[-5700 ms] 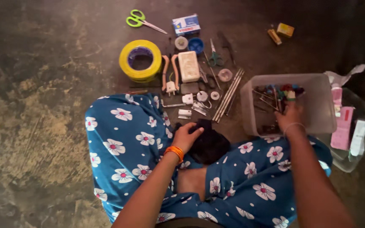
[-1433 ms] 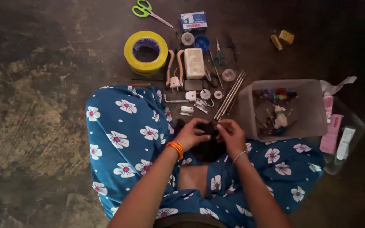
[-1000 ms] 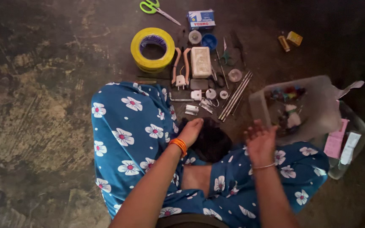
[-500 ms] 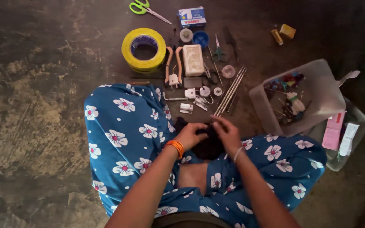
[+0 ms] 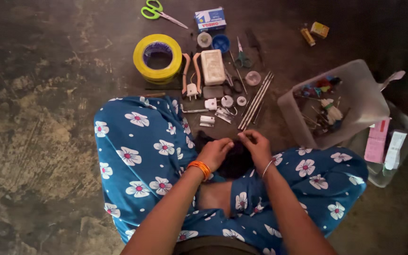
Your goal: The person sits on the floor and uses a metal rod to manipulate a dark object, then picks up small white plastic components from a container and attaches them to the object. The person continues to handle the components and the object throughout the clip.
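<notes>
The dark concrete floor (image 5: 38, 123) lies bare and wide to the left of the black cloth (image 5: 234, 160), with open room running out to the picture's left edge. The cloth sits in the lap of blue flowered trousers (image 5: 138, 156), whose knees reach well out to either side of it. Right of and beyond the cloth, a clear plastic tub (image 5: 355, 101) tilts on a second clear container (image 5: 397, 156), close against the right knee, leaving little room on that side. Beyond the cloth to the left lies a yellow tape roll (image 5: 158, 57), and straight beyond it a row of metal rods (image 5: 255, 100) among small white and metal parts, just past the trouser edge. Green scissors (image 5: 159, 11) lie farthest, near the top edge. The left hand (image 5: 215, 152) rests on the cloth's near left edge, fingers curled together on it. The right hand (image 5: 256, 144) has fingertips pressed together, pinching at the cloth's top; anything smaller between them cannot be told.
</notes>
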